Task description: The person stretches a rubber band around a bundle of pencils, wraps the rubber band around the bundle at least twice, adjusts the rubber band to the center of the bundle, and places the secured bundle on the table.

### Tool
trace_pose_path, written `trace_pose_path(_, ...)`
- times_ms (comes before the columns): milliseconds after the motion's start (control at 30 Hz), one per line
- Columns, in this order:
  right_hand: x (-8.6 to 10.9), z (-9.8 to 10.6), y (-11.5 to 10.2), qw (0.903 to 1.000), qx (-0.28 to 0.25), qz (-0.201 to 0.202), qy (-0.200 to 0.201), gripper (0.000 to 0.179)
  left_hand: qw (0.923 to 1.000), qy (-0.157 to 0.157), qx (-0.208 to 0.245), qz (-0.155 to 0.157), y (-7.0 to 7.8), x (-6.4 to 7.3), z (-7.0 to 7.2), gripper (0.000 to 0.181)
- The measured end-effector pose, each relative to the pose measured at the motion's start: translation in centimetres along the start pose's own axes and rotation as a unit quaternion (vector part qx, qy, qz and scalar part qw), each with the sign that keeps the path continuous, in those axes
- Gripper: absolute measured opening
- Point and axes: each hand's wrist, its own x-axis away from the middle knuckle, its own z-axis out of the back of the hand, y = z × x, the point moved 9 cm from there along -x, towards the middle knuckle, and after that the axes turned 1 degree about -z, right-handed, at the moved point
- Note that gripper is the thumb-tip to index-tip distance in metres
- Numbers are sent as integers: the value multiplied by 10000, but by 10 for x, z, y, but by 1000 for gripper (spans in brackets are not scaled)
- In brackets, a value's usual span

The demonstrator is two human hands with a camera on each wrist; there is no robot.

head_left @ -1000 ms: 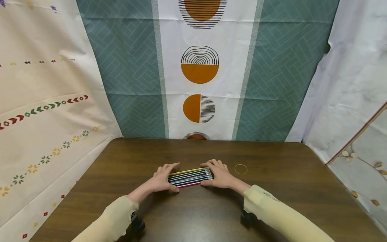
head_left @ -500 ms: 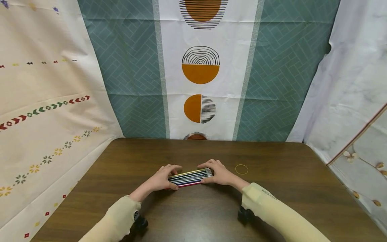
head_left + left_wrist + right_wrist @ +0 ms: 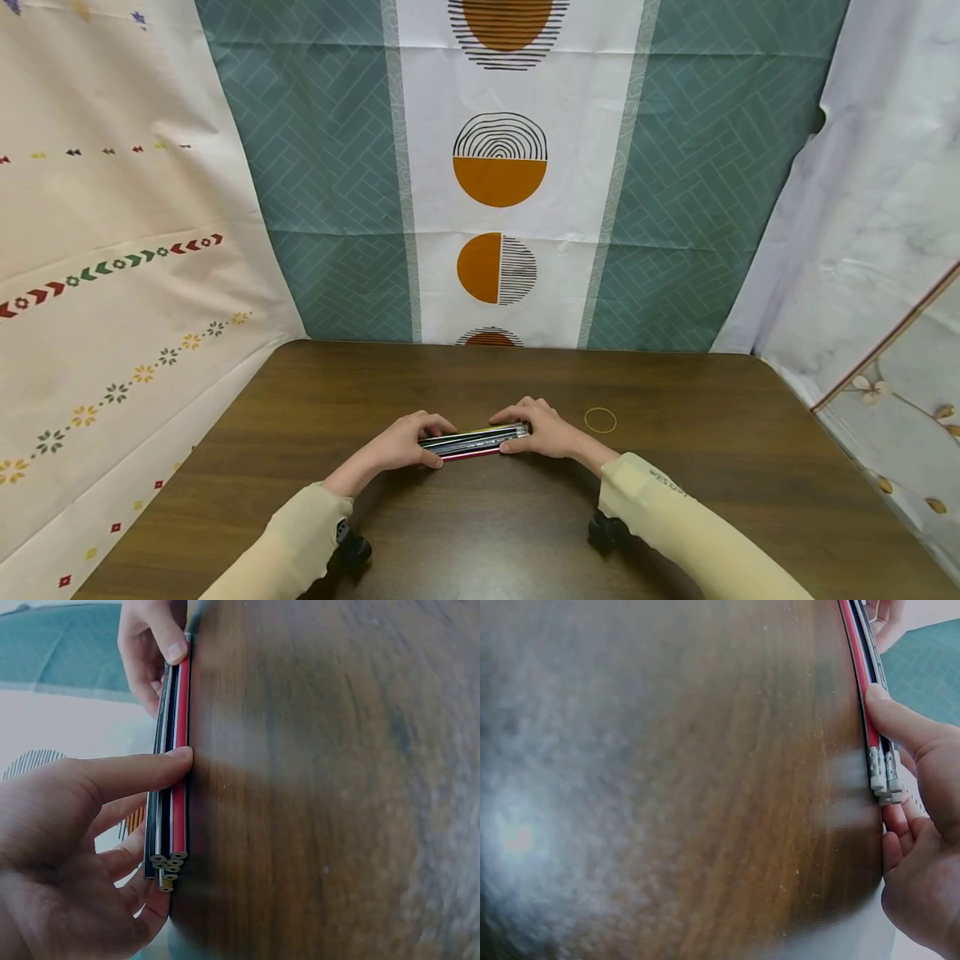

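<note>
Between the two hands, a bunch of pencils (image 3: 474,442) lies lengthwise on the brown table. Red, black and dark striped barrels show. My left hand (image 3: 405,442) grips the left end, thumb on the near side and fingers curled behind. At the other end, my right hand (image 3: 543,431) holds the bunch the same way, by the tips with metal ferrules and white erasers (image 3: 885,784). In the left wrist view the bare pencil ends (image 3: 169,866) are stacked in layers, with the left thumb (image 3: 161,771) pressed along the red pencil (image 3: 178,817).
A thin yellow rubber band (image 3: 601,420) lies on the table (image 3: 480,525) to the right of my right hand. A patterned cloth (image 3: 498,275) hangs behind the table's far edge, with more cloths at both sides.
The pencils have been squeezed from a wide flat row into a narrower, stacked bunch. The fingers of both hands have drawn in closer around it. The rubber band has stayed put.
</note>
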Motion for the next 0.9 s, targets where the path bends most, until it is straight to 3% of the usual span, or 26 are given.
trace_pose_path(300, 0, 1, 2, 9999, 25, -132, 67, 38, 9995, -179, 186, 160, -1, -5, -4, 41)
trace_pose_path(900, -2, 0, 1, 9997, -167, -160, 27, 33, 9985, -64, 10, 548, -5, -8, -3, 41)
